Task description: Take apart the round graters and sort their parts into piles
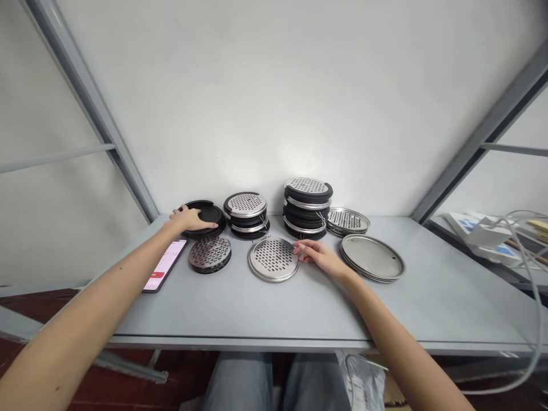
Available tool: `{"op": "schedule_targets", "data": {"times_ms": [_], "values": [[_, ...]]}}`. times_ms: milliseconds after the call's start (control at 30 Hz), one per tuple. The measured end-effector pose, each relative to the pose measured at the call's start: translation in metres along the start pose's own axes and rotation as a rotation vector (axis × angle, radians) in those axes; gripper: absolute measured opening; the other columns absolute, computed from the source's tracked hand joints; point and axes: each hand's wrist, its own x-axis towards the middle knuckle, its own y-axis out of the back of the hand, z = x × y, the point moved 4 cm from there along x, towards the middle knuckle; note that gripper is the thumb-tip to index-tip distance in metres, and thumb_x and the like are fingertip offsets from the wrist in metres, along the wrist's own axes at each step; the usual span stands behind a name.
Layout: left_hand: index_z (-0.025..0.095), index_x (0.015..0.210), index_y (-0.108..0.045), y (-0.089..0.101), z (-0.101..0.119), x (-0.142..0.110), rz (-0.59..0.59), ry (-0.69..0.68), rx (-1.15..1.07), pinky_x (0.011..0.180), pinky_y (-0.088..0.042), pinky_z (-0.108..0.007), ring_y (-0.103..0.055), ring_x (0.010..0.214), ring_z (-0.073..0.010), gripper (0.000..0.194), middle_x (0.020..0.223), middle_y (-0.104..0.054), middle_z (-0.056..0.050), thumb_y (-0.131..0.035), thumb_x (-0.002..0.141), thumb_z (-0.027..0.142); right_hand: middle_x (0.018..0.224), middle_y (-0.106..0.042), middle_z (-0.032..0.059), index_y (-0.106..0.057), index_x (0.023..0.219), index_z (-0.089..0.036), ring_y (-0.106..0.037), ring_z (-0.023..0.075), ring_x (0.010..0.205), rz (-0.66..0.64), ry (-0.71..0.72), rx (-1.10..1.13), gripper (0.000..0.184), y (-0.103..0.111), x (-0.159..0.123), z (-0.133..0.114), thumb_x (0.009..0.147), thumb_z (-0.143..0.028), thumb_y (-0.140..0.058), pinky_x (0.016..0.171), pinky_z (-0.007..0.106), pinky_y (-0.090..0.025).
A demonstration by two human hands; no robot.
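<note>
My left hand [190,219] reaches over a stack of black round rims [208,211] at the back left, its thumb and fingers spread across the top one. My right hand [319,255] is at the right edge of a silver perforated disc with a raised metal rim [274,260], which lies flat on the table. Its fingers are loosely bent and apart; whether they touch the rim, I cannot tell. Between my hands lies a small stack of perforated grater discs [209,253]. Behind them stand a shorter stack of black-rimmed grater discs [246,204] and a taller stack [307,200].
On the right are a stack of plain metal rings or lids [372,256] and, behind it, a stack of slotted discs [349,219]. A phone [165,265] lies at the left. Grey frame posts flank the table [240,317]; a white cable [533,285] hangs at the far right.
</note>
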Motion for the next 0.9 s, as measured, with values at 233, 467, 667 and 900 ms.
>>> {"op": "schedule_targets", "data": {"times_ms": [233, 467, 667, 900], "values": [[0.013, 0.142, -0.042, 0.005, 0.015, 0.002, 0.015, 0.002, 0.064, 0.101, -0.017, -0.072, -0.01, 0.136, -0.058, 0.127, 0.151, -0.023, -0.029, -0.053, 0.043, 0.092, 0.098, -0.069, 0.0088, -0.066, 0.105, -0.018, -0.06, 0.0144, 0.072, 0.004, 0.013, -0.034, 0.048, -0.001, -0.001, -0.001, 0.077, -0.057, -0.064, 0.072, 0.032, -0.05], [0.017, 0.152, -0.016, -0.003, 0.018, 0.028, -0.013, -0.018, -0.002, 0.102, -0.013, -0.074, -0.004, 0.139, -0.0536, 0.137, 0.157, -0.006, -0.024, -0.055, 0.043, 0.091, 0.095, -0.068, 0.0077, -0.065, 0.104, -0.018, -0.059, 0.0148, 0.072, -0.002, 0.023, -0.032, 0.047, -0.003, -0.002, -0.005, 0.077, -0.056, -0.064, 0.072, 0.032, -0.049], [0.024, 0.152, -0.016, -0.007, 0.014, 0.033, -0.014, -0.054, 0.016, 0.098, -0.016, -0.077, -0.008, 0.139, -0.0535, 0.132, 0.157, -0.011, -0.021, -0.059, 0.044, 0.088, 0.095, -0.068, 0.0076, -0.065, 0.105, -0.017, -0.057, 0.0138, 0.07, -0.001, 0.033, -0.056, 0.048, -0.002, -0.001, -0.003, 0.077, -0.056, -0.064, 0.07, 0.032, -0.048], [0.027, 0.152, -0.015, 0.004, 0.025, 0.024, -0.11, -0.05, 0.07, 0.098, -0.018, -0.076, -0.003, 0.139, -0.0548, 0.134, 0.157, -0.01, -0.02, -0.061, 0.041, 0.087, 0.097, -0.068, 0.0085, -0.065, 0.106, -0.017, -0.058, 0.0141, 0.072, -0.001, 0.037, -0.061, 0.049, -0.002, -0.001, -0.001, 0.077, -0.057, -0.063, 0.071, 0.032, -0.049]]}}
